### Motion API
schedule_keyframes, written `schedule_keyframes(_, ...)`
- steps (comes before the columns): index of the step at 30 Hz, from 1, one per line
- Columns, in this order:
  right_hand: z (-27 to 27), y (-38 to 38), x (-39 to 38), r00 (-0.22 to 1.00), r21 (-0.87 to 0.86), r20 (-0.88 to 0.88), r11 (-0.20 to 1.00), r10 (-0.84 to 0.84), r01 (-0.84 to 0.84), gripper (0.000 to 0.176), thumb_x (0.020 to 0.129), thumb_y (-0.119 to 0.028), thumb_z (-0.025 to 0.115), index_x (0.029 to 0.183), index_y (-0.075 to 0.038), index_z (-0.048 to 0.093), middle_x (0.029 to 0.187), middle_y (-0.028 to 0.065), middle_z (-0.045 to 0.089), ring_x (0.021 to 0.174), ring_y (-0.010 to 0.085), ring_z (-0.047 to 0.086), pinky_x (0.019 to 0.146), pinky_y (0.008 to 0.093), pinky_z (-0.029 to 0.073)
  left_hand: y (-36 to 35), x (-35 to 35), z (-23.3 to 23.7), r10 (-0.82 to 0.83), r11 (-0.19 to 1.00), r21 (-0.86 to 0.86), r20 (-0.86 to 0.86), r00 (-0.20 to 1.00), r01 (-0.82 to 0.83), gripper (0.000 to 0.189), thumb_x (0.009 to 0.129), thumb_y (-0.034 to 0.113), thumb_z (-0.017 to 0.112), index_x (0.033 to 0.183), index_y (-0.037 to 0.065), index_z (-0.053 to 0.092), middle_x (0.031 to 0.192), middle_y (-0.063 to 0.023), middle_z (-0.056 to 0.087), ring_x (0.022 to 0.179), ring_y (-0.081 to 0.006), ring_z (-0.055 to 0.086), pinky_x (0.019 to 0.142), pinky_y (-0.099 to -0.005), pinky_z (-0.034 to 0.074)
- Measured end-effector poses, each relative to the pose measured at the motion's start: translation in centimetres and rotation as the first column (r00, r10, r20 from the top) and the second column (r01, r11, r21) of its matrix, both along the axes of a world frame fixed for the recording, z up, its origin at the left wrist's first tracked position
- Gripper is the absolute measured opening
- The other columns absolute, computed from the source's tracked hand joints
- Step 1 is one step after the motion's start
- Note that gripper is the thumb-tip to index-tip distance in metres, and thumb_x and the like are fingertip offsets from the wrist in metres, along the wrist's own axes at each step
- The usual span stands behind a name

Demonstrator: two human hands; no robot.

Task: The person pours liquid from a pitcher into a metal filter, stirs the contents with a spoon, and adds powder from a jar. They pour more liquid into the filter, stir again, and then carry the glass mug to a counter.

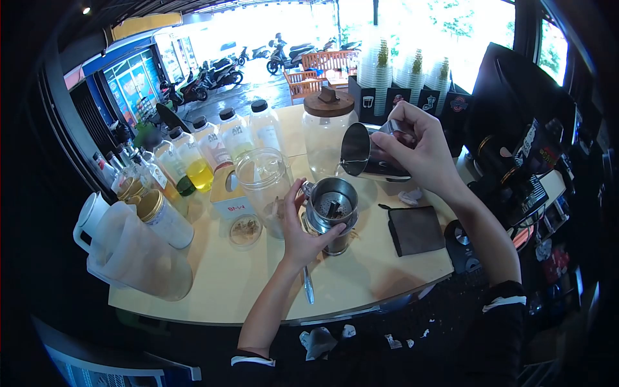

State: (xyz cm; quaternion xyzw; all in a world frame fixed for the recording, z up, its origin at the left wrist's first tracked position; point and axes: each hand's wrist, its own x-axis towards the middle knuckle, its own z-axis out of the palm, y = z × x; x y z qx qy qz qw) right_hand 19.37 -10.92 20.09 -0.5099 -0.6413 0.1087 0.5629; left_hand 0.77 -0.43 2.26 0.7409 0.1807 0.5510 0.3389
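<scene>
My left hand (303, 232) is wrapped round a metal drip filter (332, 201), thumb on the near side and fingers on the left. Its perforated inside shows a dark upright piece in the middle. The filter sits on top of a cup (338, 244), which is mostly hidden below it. Above and to the right, my right hand (422, 145) grips a dark metal pitcher (374, 155) by its handle. The pitcher is tilted with its mouth to the left; no liquid can be seen leaving it. A spoon (308, 287) lies just below the filter.
Left of the filter stand a clear jar (261, 177) and a small dish of brown powder (245, 229). A wooden-lidded glass jar (329, 135) is behind. A folded dark cloth (416, 231) lies right, bottles (200, 171) and a frosted jug (145, 251) left. Stacked cups (374, 71) stand at the back.
</scene>
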Motion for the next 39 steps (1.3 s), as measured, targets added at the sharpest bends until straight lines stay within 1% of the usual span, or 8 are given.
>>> schedule_keyframes(5, -0.1, -0.1, 0.0, 1.000, -0.017, 0.012, 1.000, -0.022, 0.022, 0.025, 0.083, -0.008, 0.069, 0.079, -0.003, 0.045, 0.067, -0.0066, 0.039, 0.064, 0.0001, 0.036, 0.055, 0.0182, 0.032, -0.3, -0.2, 0.4, -0.010, 1.000, -0.023, -0.023, 1.000, 0.009, 0.108, 0.058, 0.020, 0.088, 0.144, 0.004, 0.023, 0.142, -0.0148, 0.034, 0.125, -0.0278, 0.043, 0.109, -0.0405, 0.032)
schedule_keyframes(8, -0.2, -0.3, 0.2, 0.999, -0.011, 0.036, 0.999, -0.034, 0.034, 0.025, 0.083, -0.007, 0.069, 0.079, -0.003, 0.044, 0.068, -0.0063, 0.039, 0.065, 0.0003, 0.035, 0.056, 0.0179, 0.032, -0.1, 0.0, 0.1, -0.004, 1.000, -0.006, 0.011, 1.000, 0.004, 0.106, 0.058, 0.029, 0.089, 0.142, 0.006, 0.028, 0.140, -0.0124, 0.037, 0.121, -0.0281, 0.046, 0.104, -0.0405, 0.038)
schedule_keyframes(18, -0.6, -1.2, 0.4, 1.000, -0.032, -0.017, 0.999, 0.005, -0.006, 0.024, 0.083, -0.006, 0.069, 0.080, -0.004, 0.045, 0.071, -0.0060, 0.042, 0.065, -0.0008, 0.038, 0.057, 0.0164, 0.035, -0.2, 0.0, 0.2, -0.013, 0.999, -0.033, 0.009, 1.000, 0.013, 0.108, 0.057, 0.028, 0.089, 0.142, 0.005, 0.027, 0.141, -0.0140, 0.037, 0.121, -0.0276, 0.046, 0.103, -0.0405, 0.038)
schedule_keyframes(27, -0.5, -1.5, -0.4, 0.992, -0.072, -0.080, 0.992, 0.095, -0.101, 0.023, 0.084, -0.003, 0.067, 0.080, -0.004, 0.044, 0.073, -0.0040, 0.049, 0.068, -0.0015, 0.048, 0.059, 0.0155, 0.045, -0.9, -1.0, 2.3, 0.193, 0.949, 0.281, -0.147, 0.970, -0.146, 0.112, 0.056, 0.036, 0.088, 0.143, 0.002, 0.024, 0.140, -0.0189, 0.035, 0.130, -0.0328, 0.036, 0.109, -0.0428, 0.030)
schedule_keyframes(34, -2.1, -1.6, 0.9, 0.943, -0.038, -0.316, 0.991, 0.108, -0.126, 0.018, 0.086, -0.001, 0.064, 0.081, -0.002, 0.046, 0.076, -0.0011, 0.053, 0.068, 0.0003, 0.052, 0.067, 0.0203, 0.058, -1.7, -3.6, 3.1, 0.206, 0.943, 0.268, -0.007, 0.978, -0.197, 0.082, 0.075, 0.030, 0.074, 0.139, 0.000, 0.032, 0.139, -0.0179, 0.037, 0.130, -0.0294, 0.037, 0.106, -0.0419, 0.031)
schedule_keyframes(36, -3.5, -1.3, 2.3, 0.917, -0.019, -0.378, 0.989, 0.130, -0.148, 0.016, 0.086, -0.001, 0.064, 0.081, -0.002, 0.048, 0.075, -0.0005, 0.055, 0.068, 0.0012, 0.052, 0.064, 0.0191, 0.054, -2.4, -5.1, 2.7, 0.246, 0.936, 0.257, 0.008, 0.969, -0.240, 0.072, 0.079, 0.025, 0.071, 0.136, -0.001, 0.036, 0.136, -0.0173, 0.040, 0.127, -0.0281, 0.041, 0.103, -0.0399, 0.035)
schedule_keyframes(38, -6.0, -0.3, 4.1, 0.878, 0.041, -0.466, 0.994, 0.111, -0.104, 0.015, 0.086, -0.003, 0.064, 0.079, -0.003, 0.051, 0.073, -0.0007, 0.056, 0.068, 0.0018, 0.053, 0.062, 0.0180, 0.048, -3.2, -6.8, 1.8, 0.332, 0.942, 0.093, -0.122, 0.935, -0.323, 0.051, 0.080, 0.017, 0.069, 0.124, 0.000, 0.049, 0.126, -0.0185, 0.049, 0.114, -0.0264, 0.051, 0.091, -0.0359, 0.042)
schedule_keyframes(39, -7.0, -0.1, 4.5, 0.881, 0.034, -0.472, 0.999, 0.037, -0.023, 0.016, 0.086, -0.006, 0.065, 0.076, -0.005, 0.052, 0.070, -0.0008, 0.056, 0.065, 0.0022, 0.052, 0.059, 0.0179, 0.042, -3.2, -7.1, 1.3, 0.356, 0.934, 0.086, -0.118, 0.927, -0.347, 0.031, 0.083, 0.013, 0.066, 0.110, -0.001, 0.058, 0.107, -0.0141, 0.062, 0.095, -0.0186, 0.060, 0.075, -0.0298, 0.046)
